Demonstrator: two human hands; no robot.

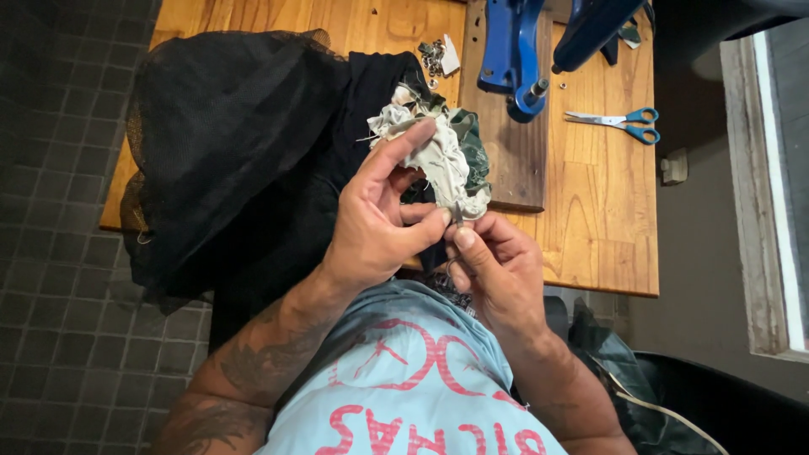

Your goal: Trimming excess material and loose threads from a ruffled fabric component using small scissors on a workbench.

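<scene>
Looking down from the head view, much is hard to read: the small thing pinched at the lower tip of the rag bundle (442,156) is too tiny to name, and the bundle's own folds blur into pale grey and green scraps with loose threads. Black cloth (253,160), part netted, covers the left half of the wooden surface (602,219) and spills off its near edge, hiding what lies under it. A blue press (518,50) is cut off by the top of the frame, so its upper part is unseen. Beyond the bundle, a small heap of metal bits (434,57) is too fine to count.

Left hand (383,215) comes up from a tattooed forearm, palm turned toward the body, forefinger stretched along the top of the bundle, thumb pressing its lower end; its fingers are half curled and it holds the bundle. Right hand (497,265) sits just below and beside it, knuckles outward, thumb and forefinger closed tight on the bundle's lower tip, touching the left thumb. The bundle hangs in the air between both hands, above the near edge of the surface, in front of the chest.

Counted: two hands, one bundle, one press, one pair of blue-handled scissors (619,122) lying flat at the right, well apart from the hands
</scene>
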